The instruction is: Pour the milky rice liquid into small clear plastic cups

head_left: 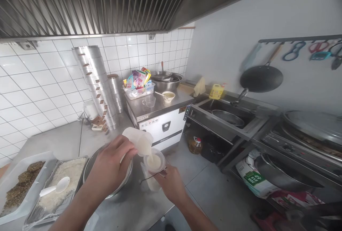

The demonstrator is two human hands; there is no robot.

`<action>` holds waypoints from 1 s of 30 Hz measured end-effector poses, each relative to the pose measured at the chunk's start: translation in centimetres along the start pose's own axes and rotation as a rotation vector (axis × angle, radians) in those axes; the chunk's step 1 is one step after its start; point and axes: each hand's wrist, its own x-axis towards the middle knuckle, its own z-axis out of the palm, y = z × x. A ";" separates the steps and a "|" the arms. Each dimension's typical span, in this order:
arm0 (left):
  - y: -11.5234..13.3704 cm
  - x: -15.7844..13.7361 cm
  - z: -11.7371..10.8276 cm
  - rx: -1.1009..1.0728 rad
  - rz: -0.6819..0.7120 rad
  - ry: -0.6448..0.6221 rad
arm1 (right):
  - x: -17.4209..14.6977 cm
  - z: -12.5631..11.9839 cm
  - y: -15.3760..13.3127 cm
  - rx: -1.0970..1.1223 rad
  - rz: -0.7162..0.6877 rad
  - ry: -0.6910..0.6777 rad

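Left hand: [110, 165] wrapped around a translucent measuring cup [139, 141], tilted spout-down to the right.
Right hand: [171, 184] closed on a small round container [154, 162], held level from below.
Relation: cup's lip sits just above the container's mouth; its long axis slopes down toward it, white liquid running in.
Below: metal bowl [92, 163] under the left hand, on the steel counter [133, 206].
Beside: tray of rice [72, 174] with white spoon [55, 187].

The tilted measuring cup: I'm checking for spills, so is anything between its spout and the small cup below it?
Nothing visible. The left hand tips the measuring cup directly over the small cup, held by the right hand; white liquid runs straight in.
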 end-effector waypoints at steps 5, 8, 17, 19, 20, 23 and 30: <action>0.1 -0.1 -0.2 0.007 0.013 -0.001 | -0.1 0.0 0.1 0.052 0.002 -0.010; 0.1 -0.1 -0.3 0.010 0.011 -0.003 | -0.2 0.0 -0.1 0.067 -0.013 -0.006; 0.0 -0.2 -0.3 0.029 0.028 0.004 | 0.1 0.3 0.0 0.028 -0.012 0.011; 0.0 -0.2 -0.3 0.024 0.033 0.003 | 0.0 0.4 -0.1 0.020 -0.017 0.012; 0.0 -0.2 -0.3 0.022 0.036 0.003 | 0.0 0.4 -0.2 0.021 -0.017 0.008; 0.1 -0.2 -0.4 0.025 0.039 -0.003 | -0.2 0.4 -0.6 0.040 -0.022 0.000; 0.1 -0.2 -0.5 0.025 0.050 0.003 | -0.3 0.3 -0.7 0.011 -0.019 -0.013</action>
